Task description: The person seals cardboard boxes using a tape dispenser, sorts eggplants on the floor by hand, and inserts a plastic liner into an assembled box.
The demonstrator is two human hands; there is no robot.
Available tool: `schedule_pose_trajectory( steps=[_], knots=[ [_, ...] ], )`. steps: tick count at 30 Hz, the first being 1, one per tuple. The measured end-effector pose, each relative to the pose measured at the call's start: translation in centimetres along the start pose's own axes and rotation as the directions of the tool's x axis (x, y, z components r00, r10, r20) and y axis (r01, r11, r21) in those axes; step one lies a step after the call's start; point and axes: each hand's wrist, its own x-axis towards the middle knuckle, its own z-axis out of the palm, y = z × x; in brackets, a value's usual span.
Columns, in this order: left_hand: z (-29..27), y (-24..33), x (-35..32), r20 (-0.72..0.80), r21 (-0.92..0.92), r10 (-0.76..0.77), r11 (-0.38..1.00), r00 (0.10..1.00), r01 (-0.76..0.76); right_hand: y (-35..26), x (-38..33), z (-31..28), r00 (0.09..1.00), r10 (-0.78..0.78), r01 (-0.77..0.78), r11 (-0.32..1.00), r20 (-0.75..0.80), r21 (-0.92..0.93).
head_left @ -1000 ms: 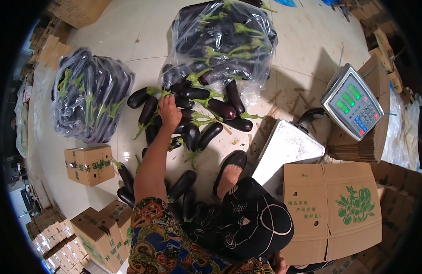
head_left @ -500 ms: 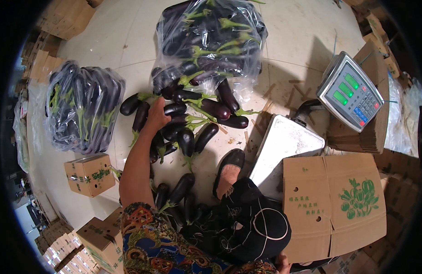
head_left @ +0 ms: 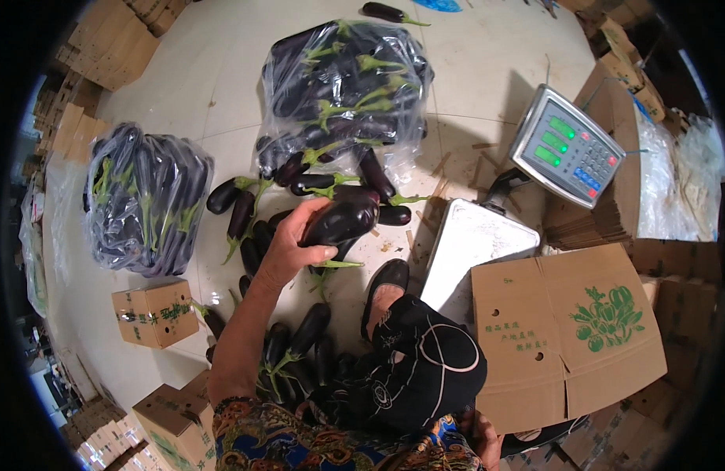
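My left hand [head_left: 290, 250] is closed around a dark purple eggplant [head_left: 344, 221], raised above the loose pile. Thumb and fingers grip one end of it, and its glossy body points to the right. Beneath and around it lie several loose eggplants [head_left: 241, 212] with green stems on the floor. More eggplants [head_left: 310, 328] lie close to my legs. My right hand [head_left: 485, 441] rests low, beside the near left corner of a flattened cardboard box [head_left: 527, 345]. Its fingers look curled, but whether they hold anything is hidden.
Two clear plastic bags of eggplants stand ahead, one large [head_left: 347, 86] and one at left [head_left: 146, 196]. To the right is a scale with a white platform [head_left: 479, 243] and a lit display head [head_left: 568, 146]. Small cartons [head_left: 155, 312] stand at left. Cardboard strips litter the floor.
My left hand has picked an eggplant from the pile and brought it up and to the right. The view has shifted slightly. My right hand stays by the cardboard.
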Motion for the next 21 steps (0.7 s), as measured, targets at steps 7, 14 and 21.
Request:
schedule_pose_trajectory(
  steps=[7, 14, 21],
  knots=[
    [3.6, 2.6, -1.0, 0.141, -0.145, 0.02, 0.989, 0.99, 0.001, -2.4, -1.6, 4.5, 0.981, -0.041, 0.017, 0.992, -0.19, -0.127],
    [5.4, 2.3, -1.4, 0.251, -0.323, 0.106, 0.946, 0.962, -0.019, -2.4, -2.3, 4.3, 0.978, -0.002, -0.014, 0.997, -0.207, -0.079],
    [0.2, -4.6, -2.0, -0.007, -0.084, -0.169, 0.982, 0.986, 0.168, -2.7, -2.6, 4.1, 0.942, -0.276, 0.246, 0.955, -0.193, -0.166]
  ],
)
